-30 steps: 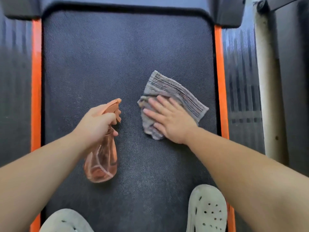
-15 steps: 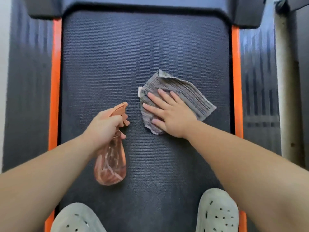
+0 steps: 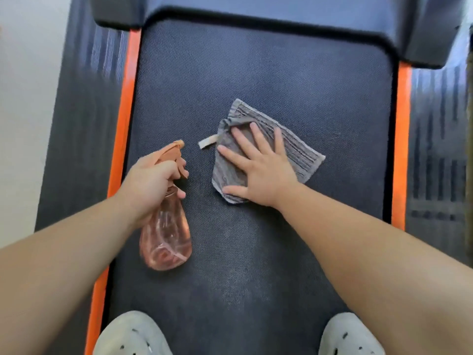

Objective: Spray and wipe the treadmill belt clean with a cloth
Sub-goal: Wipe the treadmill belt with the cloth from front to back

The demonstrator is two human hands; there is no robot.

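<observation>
Right hand (image 3: 261,175) presses cloth (image 3: 302,155), whose pale tag (image 3: 207,142) seems illegible.

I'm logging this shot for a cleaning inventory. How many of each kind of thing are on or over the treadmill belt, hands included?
spray bottle: 1
cloth: 1
hands: 2, left hand gripping the bottle, right hand flat on the cloth
shoes: 2, left shoe and right shoe
Total: 6
</observation>
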